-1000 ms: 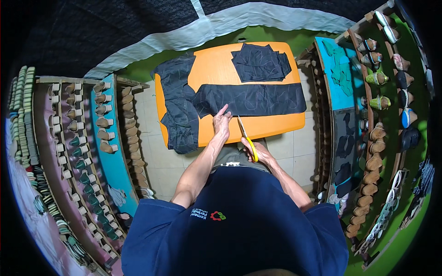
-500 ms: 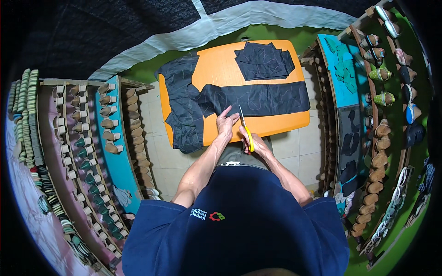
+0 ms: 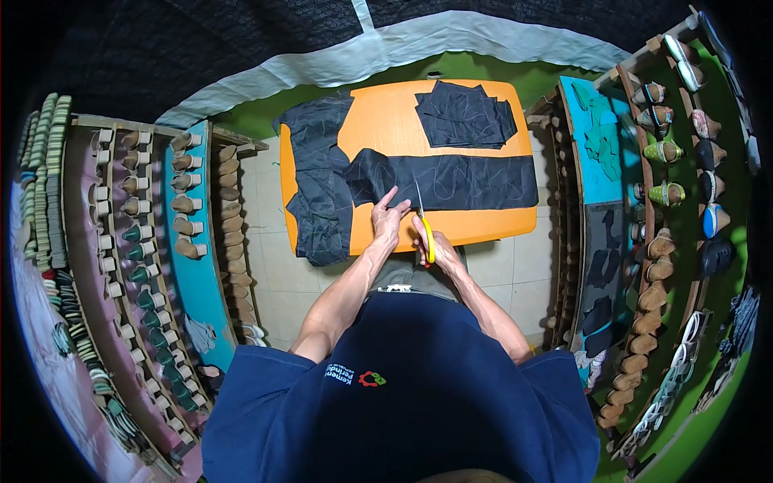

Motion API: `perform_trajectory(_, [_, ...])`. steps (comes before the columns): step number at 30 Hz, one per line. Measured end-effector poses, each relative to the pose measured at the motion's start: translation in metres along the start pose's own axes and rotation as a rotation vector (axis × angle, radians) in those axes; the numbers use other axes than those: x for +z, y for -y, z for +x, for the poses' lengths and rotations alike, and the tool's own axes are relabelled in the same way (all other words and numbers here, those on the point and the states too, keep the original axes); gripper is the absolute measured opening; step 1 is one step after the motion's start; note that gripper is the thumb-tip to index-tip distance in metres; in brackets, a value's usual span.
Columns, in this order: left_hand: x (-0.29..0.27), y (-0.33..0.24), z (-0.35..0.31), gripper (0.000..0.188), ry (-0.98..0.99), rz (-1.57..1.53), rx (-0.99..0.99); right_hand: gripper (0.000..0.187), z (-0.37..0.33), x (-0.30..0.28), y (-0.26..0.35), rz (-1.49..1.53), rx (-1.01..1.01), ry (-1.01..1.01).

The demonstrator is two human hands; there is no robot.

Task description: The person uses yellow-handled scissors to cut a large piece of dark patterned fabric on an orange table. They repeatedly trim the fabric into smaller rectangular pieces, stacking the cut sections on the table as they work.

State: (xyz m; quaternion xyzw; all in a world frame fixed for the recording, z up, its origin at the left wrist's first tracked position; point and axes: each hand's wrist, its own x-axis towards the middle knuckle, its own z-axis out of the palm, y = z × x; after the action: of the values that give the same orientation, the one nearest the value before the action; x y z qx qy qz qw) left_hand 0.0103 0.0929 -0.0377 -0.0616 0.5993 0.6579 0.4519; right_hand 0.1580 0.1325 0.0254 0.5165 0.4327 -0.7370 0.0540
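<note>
A long strip of dark cloth (image 3: 475,181) with pale curved lines drawn on it lies across the orange table (image 3: 378,105). My right hand (image 3: 441,251) grips scissors (image 3: 429,237) with yellow handles, their blades pointing away from me over the strip's near edge. Whether the blades are parted is too small to tell. Just left of the blades, my left hand (image 3: 388,220) rests at the same edge, its fingers stretched out and spread on the cloth. The strip's left end is bunched up beside a larger rumpled dark cloth (image 3: 322,185).
Cut dark cloth pieces (image 3: 463,117) are stacked at the table's far right. Racks of brown shoe lasts (image 3: 229,217) stand left, with more lasts (image 3: 648,322) and finished shoes (image 3: 667,151) on the right. A blue board (image 3: 576,173) holds green scraps (image 3: 602,137).
The whole view has shifted slightly. Both hands and the scissors stay at the strip's near edge, with the left fingers a little more over the cloth.
</note>
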Motion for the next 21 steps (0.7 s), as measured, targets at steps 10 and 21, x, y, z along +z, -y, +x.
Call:
perform_trajectory(10, [0.001,-0.003,-0.002,0.062,-0.003,-0.046,0.003,0.077,0.003,0.003,0.006,0.053,-0.045,-0.072])
perform_trajectory(21, [0.002,-0.014,-0.006,0.064,0.049,-0.074,0.009,0.077,0.029,-0.002,0.034,0.027,-0.076,-0.038])
